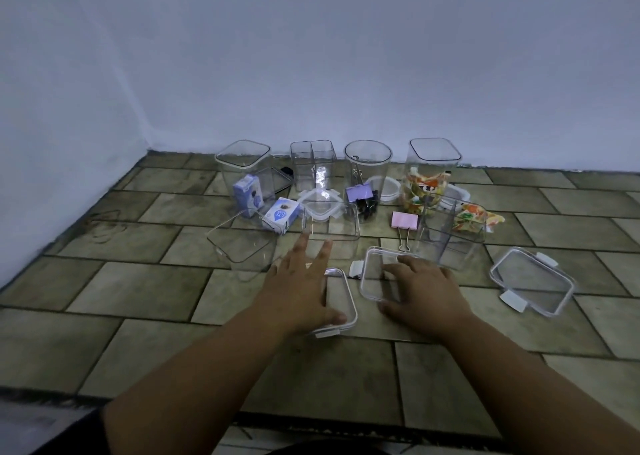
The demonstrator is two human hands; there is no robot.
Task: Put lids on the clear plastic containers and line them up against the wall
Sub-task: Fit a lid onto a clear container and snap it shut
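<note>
Left hand (300, 290): spread flat over a clear rectangular plastic lid (341, 302).
Right hand (420, 290): laid open on a second clear clip-lock lid (372, 274).

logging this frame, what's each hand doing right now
Left hand: open, fingers spread, lying on a clear lid, not gripping.
Right hand: open, lying flat on another clear lid.

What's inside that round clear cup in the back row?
The round clear cup holds binder clips: a purple one and dark ones at the bottom. How many dark clips there are cannot be told; they overlap behind the small square lid nearby.
</note>
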